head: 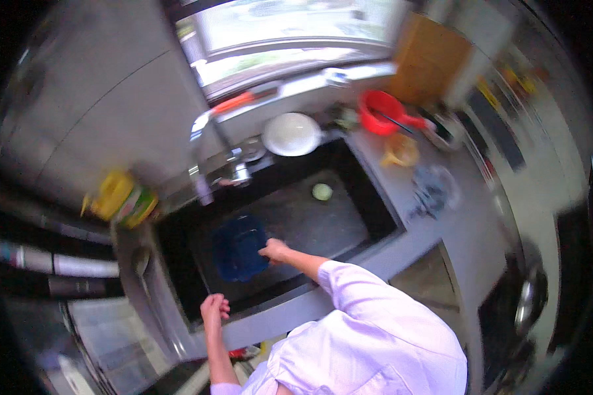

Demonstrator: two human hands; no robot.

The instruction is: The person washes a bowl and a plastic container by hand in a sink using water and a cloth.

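A dark sink [296, 217] lies before me. My right hand [275, 251] is over it, its fingers closed on the rim of a dark blue plastic basin [239, 247] in the sink's left part. My left hand [214, 307] is half curled above the sink's front left corner; nothing can be made out in it. A pale green round thing, perhaps a vegetable [321, 191], rests on the sink floor towards the back right. The chrome faucet [239, 173] stands at the back edge, its spout reaching over the left part of the sink.
Behind the sink stands a white bowl [292, 134]. A red plastic dipper [383, 111], a tan strainer-like thing [400, 150] and a crumpled clear plastic bag [432, 190] are on the right counter. A yellow jug [123, 197] stands back left; a ladle [142, 261] lies on the left counter.
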